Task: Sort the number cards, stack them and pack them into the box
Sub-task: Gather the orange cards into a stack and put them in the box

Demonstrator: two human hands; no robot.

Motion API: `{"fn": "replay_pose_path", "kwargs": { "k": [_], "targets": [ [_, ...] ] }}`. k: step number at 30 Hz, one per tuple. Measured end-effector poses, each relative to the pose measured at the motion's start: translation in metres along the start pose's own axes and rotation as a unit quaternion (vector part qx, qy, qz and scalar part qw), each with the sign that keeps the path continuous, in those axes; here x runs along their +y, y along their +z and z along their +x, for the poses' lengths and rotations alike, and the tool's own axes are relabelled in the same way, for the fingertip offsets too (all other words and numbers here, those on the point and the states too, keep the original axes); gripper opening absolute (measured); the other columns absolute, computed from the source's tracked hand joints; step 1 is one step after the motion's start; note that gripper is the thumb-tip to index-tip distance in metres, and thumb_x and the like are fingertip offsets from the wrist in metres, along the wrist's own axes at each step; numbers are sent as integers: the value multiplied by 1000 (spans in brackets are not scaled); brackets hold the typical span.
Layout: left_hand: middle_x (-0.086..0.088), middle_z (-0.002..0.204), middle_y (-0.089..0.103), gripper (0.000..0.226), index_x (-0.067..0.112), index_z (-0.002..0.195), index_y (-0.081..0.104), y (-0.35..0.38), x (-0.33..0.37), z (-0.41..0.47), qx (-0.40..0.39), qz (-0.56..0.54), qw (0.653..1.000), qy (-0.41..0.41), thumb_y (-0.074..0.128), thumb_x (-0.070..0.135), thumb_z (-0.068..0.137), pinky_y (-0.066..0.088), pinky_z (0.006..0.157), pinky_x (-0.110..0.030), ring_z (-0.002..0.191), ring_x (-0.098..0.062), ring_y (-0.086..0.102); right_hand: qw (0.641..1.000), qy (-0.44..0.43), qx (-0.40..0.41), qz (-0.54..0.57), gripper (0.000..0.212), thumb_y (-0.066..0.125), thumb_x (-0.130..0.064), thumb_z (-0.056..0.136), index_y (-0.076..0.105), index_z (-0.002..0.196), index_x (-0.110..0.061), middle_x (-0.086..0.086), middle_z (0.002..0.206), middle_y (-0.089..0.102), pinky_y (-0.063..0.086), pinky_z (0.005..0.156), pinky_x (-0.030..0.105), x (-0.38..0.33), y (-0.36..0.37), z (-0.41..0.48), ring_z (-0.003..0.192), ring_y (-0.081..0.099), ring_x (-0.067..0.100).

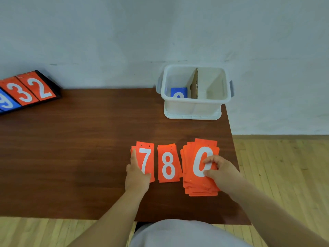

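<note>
Pinching the 0 card (198, 163) at lower right, the right grip (220, 170) seems ready to lift it for sorting; the left grip (137, 173) lies flat, steadying the 7 pile (146, 161).

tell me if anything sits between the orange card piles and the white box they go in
Nothing visible does. The table between the 7 pile, 8 pile, 0 pile and the box shows bare wood, and the box has no lid. Inside, a blue card lies left of its cardboard divider.

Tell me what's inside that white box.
The white box holds a cardboard divider and a blue card left of it; its near wall hides most of the digit.
</note>
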State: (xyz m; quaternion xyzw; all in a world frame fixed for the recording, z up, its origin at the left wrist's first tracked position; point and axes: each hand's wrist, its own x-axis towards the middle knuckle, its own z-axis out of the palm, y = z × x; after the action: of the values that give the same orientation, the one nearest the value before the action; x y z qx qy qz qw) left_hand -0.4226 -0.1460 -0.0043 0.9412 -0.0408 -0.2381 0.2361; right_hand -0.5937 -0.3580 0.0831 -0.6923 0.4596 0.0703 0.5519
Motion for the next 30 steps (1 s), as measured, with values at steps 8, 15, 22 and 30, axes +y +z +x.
{"fn": "replay_pose_path", "kwargs": {
  "k": [8,15,22,30],
  "targets": [
    [2,157,41,58,35,152,38,-20,-6,-6,-43,-56,996,53,60,19,101,47,108,-45,143,-24,43,1000,-2,1,5,25,68,-12,94,65,103,-35,-3,122,58,54,72,23,-13,13,1,98,60,14],
    [13,141,45,49,37,143,50,-66,10,-11,-107,-196,972,77,54,10,102,48,105,-33,131,-10,45,999,-17,-28,-15,26,70,-16,93,65,106,-38,-6,124,62,59,91,40,-45,28,-8,107,64,20],
    [4,144,52,56,48,131,51,-107,16,-7,-157,-276,939,130,55,2,100,58,95,-36,123,-21,59,881,-17,-145,450,33,60,5,87,65,114,-14,20,122,68,47,100,58,-92,61,-19,108,64,41],
    [28,139,48,48,58,123,50,-143,9,-15,-198,-281,915,209,44,13,107,45,112,-35,132,-4,49,973,-6,4,232,31,71,-2,88,75,102,-30,11,119,68,48,101,63,-84,121,-21,111,64,46]
  ]
}}
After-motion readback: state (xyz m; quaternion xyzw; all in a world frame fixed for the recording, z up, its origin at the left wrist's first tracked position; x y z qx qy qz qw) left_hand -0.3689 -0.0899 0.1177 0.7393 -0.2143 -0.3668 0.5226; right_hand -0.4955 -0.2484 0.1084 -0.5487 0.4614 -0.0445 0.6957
